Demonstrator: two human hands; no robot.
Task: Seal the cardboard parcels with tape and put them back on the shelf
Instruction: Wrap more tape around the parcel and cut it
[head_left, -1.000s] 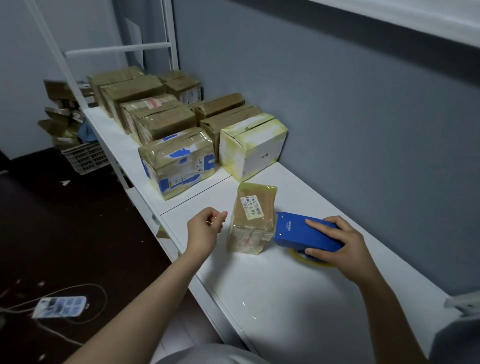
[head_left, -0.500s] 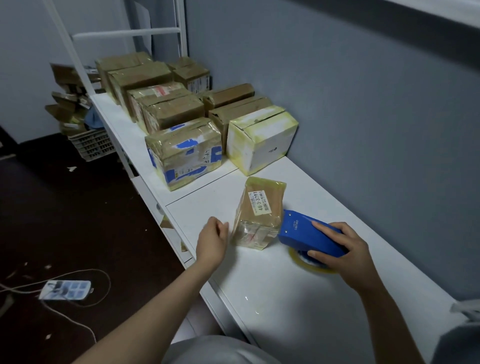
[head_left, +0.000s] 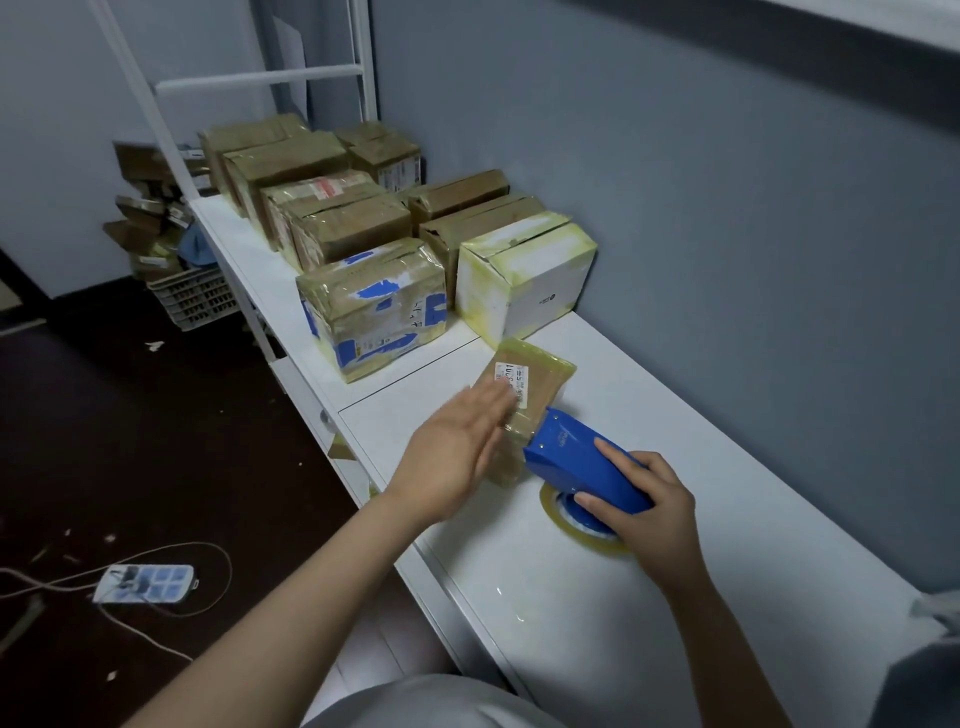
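A small brown parcel (head_left: 543, 384), wrapped in clear tape and bearing a white label, stands on the white shelf (head_left: 675, 415). My left hand (head_left: 460, 441) lies flat with straight fingers against the parcel's left side and top. My right hand (head_left: 647, 501) grips a blue tape dispenser (head_left: 576, 462), whose front edge touches the parcel's near right side. The roll of clear tape (head_left: 576, 525) under the dispenser rests on the shelf.
Several taped cardboard parcels crowd the shelf's far end, nearest a blue-marked box (head_left: 374, 306) and a white box (head_left: 524, 270). The grey wall (head_left: 727, 208) runs along the right. Below left are a power strip (head_left: 143, 584) on the dark floor and a crate (head_left: 195, 299) of boxes.
My left hand has uncurled and moved right from beside the parcel onto it. The dispenser stays against the parcel in my right hand. The camera view shifted slightly.
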